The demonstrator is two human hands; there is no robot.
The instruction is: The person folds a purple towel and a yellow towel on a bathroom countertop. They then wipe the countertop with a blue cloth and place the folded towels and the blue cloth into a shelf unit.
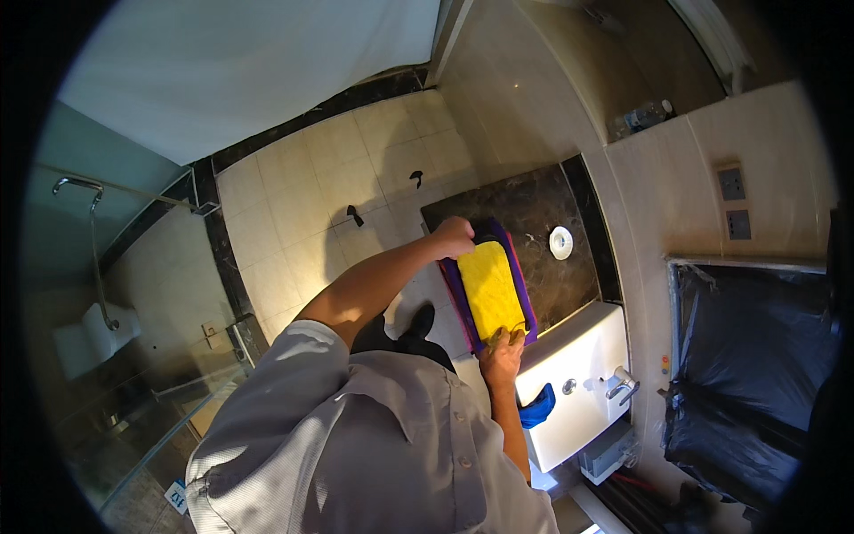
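Note:
A folded yellow cloth lies on top of larger purple and pinkish-red cloths, at the edge of a dark marble counter. My left hand is closed at the far left corner of this stack, beside some black fabric; which layer its fingers grip is hidden. At the near end, the curled fingers of my right hand pinch the edge of the yellow cloth. Right of that hand, a blue cloth hangs over the rim of a white washbasin.
A round white object sits on the counter. The basin has a chrome tap. A plastic bottle lies in a wall niche. Two small black things are on the tiled floor. A glass panel stands at left; black plastic sheeting covers something at right.

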